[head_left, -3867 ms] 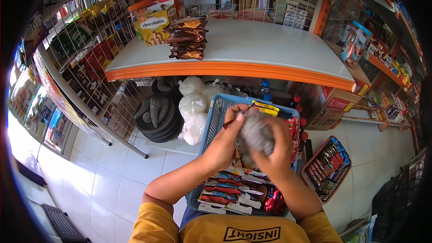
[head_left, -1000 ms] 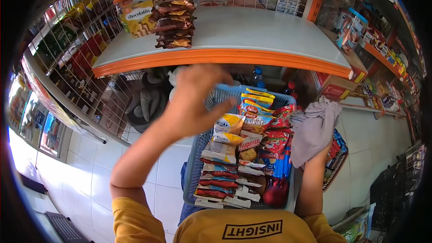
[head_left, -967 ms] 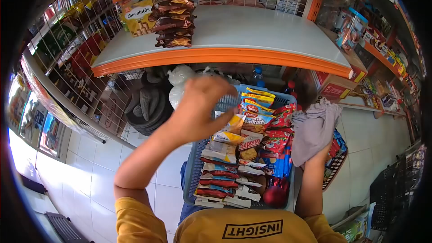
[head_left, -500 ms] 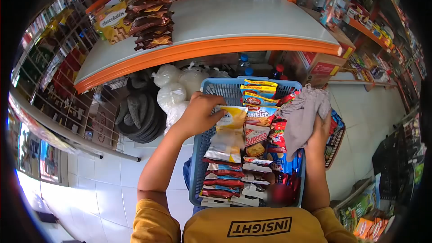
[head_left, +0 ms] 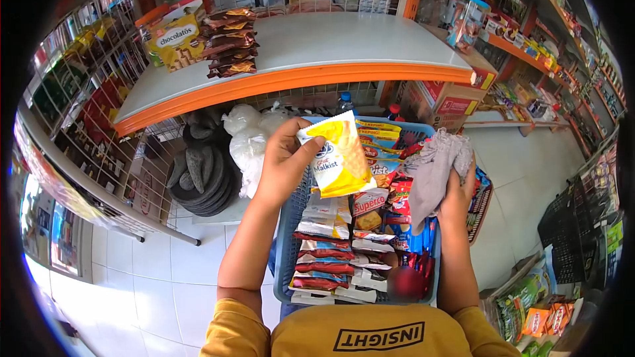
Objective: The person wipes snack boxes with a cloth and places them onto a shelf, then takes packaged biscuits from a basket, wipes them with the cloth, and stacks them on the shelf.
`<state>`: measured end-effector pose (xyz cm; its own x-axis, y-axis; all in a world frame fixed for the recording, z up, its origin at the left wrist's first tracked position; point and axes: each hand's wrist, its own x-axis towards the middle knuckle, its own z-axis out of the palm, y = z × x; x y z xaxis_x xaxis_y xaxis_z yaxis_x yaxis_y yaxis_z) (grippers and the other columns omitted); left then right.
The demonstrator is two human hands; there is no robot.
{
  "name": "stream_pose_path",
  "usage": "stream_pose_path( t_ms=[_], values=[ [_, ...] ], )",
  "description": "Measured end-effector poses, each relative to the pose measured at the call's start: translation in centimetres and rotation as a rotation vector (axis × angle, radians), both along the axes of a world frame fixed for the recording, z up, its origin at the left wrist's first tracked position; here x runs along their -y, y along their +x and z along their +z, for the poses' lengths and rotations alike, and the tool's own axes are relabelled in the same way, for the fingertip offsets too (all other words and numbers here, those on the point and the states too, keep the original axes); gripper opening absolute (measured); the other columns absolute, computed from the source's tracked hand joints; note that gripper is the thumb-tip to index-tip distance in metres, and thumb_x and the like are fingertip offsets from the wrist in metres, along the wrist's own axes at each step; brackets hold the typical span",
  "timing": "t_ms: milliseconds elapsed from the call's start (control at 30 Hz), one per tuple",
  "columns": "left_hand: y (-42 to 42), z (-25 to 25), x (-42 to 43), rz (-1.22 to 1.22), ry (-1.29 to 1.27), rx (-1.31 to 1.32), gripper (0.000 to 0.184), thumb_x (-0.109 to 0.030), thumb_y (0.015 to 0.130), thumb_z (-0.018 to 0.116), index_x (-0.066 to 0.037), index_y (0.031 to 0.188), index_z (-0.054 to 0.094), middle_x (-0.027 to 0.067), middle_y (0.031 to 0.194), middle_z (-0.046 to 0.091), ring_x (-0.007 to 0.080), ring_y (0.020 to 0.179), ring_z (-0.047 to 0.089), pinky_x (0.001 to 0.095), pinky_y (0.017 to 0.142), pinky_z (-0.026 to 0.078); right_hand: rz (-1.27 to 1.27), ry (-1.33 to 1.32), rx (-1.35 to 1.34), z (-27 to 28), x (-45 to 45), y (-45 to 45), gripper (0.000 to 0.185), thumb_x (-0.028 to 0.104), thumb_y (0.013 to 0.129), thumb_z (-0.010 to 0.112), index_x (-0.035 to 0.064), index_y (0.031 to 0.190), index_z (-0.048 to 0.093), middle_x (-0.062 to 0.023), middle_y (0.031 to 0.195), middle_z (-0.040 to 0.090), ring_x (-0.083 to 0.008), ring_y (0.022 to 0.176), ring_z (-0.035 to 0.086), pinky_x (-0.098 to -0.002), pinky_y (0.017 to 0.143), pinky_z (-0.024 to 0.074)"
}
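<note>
Between the thumb and fingers of my left hand (head_left: 288, 162) is a yellow and white Malkist cracker packet (head_left: 338, 155), lifted above the basket's far left part. My right hand (head_left: 456, 198) is closed on a crumpled grey cloth (head_left: 436, 172) over the right rim. Below both hands stands a blue plastic basket (head_left: 286, 251) packed with snack packets in rows. Among them are a Superco packet (head_left: 370, 205), white packets (head_left: 325, 217), red-ended packets (head_left: 324, 268) and blue packets (head_left: 411, 233).
Ahead is a white shelf (head_left: 331, 39) with an orange edge, bearing a Chocolatos box (head_left: 177, 39) and stacked brown packets (head_left: 230, 43). Under it sit white plastic bags (head_left: 246, 152) and a dark grey stone mortar (head_left: 202, 178). A carton (head_left: 450, 102) is at the right.
My left hand has raised the cracker packet out of the basket and turned its front into view. The cloth stays in my right hand. The view has shifted slightly.
</note>
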<state>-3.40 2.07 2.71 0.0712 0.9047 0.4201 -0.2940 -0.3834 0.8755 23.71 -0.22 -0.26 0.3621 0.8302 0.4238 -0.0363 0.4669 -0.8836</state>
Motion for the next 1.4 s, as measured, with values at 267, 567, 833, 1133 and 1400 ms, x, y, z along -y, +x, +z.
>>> stream_pose_path(
  t_ms=[267,567,833,1133,1400],
  values=[
    [1.6,2.3,1.0,-0.121,-0.095,0.076,0.036,0.000,0.080,0.059,-0.002,0.111,0.040,0.0098,0.083,0.063,0.0102,0.071,0.060,0.0207,0.060,0.047,0.049,0.025,-0.002,-0.1,0.2,0.5,0.054,0.007,0.082,0.051,-0.0021,0.130,0.029,-0.0135,0.124,0.043,-0.0206,0.113,0.044,-0.0313,0.096,0.0328],
    [2.0,4.2,-0.3,-0.294,-0.126,-0.227,0.051,0.000,0.076,0.063,-0.003,0.119,0.035,0.0123,0.084,0.064,0.0117,0.070,0.062,0.0213,0.059,0.048,0.110,0.014,-0.058,-0.6,-1.0,0.8,0.056,0.005,0.082,0.049,-0.0018,0.132,0.027,-0.0132,0.127,0.041,-0.0206,0.115,0.041,-0.0308,0.097,0.0316],
    [2.9,5.3,-1.5,-0.313,-0.072,-0.219,0.052,0.002,0.076,0.062,-0.002,0.120,0.034,0.0117,0.080,0.065,0.0095,0.064,0.061,0.0198,0.054,0.047,0.166,-0.006,0.013,-2.0,-3.3,0.1,0.057,0.009,0.079,0.054,-0.0033,0.129,0.030,-0.0142,0.121,0.045,-0.0206,0.112,0.044,-0.0314,0.096,0.0319],
    [3.9,4.0,-4.1,-0.284,-0.097,-0.343,0.053,0.000,0.076,0.064,-0.003,0.120,0.036,0.0076,0.074,0.064,0.0061,0.060,0.058,0.0187,0.051,0.044,0.202,-0.040,0.017,-2.9,-4.8,0.0,0.053,0.008,0.079,0.054,-0.0026,0.127,0.032,-0.0128,0.120,0.046,-0.0197,0.110,0.045,-0.0307,0.095,0.0331],
    [4.4,2.9,-6.3,-0.287,-0.177,-0.395,0.050,0.000,0.074,0.065,-0.004,0.117,0.039,0.0079,0.073,0.064,0.0057,0.062,0.058,0.0187,0.052,0.044,0.232,-0.094,0.013,-4.6,-6.6,0.7,0.054,0.008,0.080,0.054,-0.0021,0.128,0.032,-0.0133,0.121,0.045,-0.0202,0.112,0.044,-0.0317,0.097,0.0317]
  ],
)
